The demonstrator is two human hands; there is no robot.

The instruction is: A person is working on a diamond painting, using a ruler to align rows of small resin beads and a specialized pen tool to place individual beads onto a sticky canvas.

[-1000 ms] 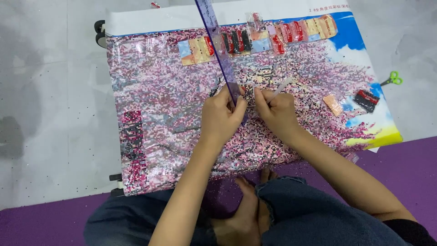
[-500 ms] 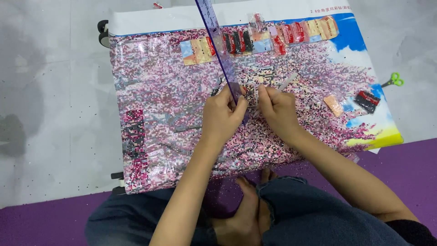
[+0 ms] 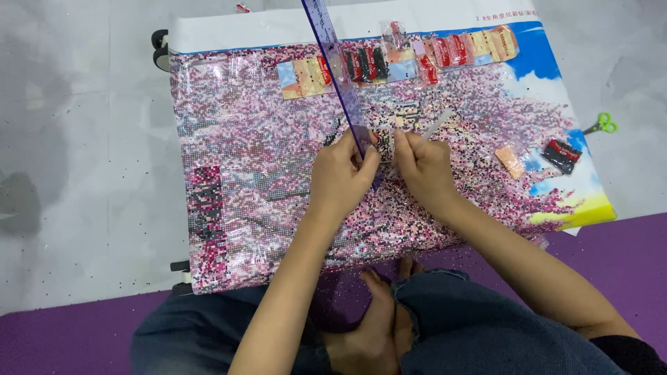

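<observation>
Both forearms were bare all the way up, no watch, no bracelet, no ring that I could make out on the left hand [image 3: 338, 180] or the right hand [image 3: 425, 170]. A scrap of black sleeve [image 3: 629, 351] showed at the right elbow, down in the near right corner. The legs were in faded blue jeans [image 3: 465, 326], heavy denim, with a frayed, raw-cut hem at the ankle. The feet [image 3: 375, 312] were bare, no socks, no shoes.

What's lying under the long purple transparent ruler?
The long purple transparent ruler lies across the pink beaded mosaic canvas, which shows through it. The left hand covers its lower end, hiding what lies beneath.
</observation>
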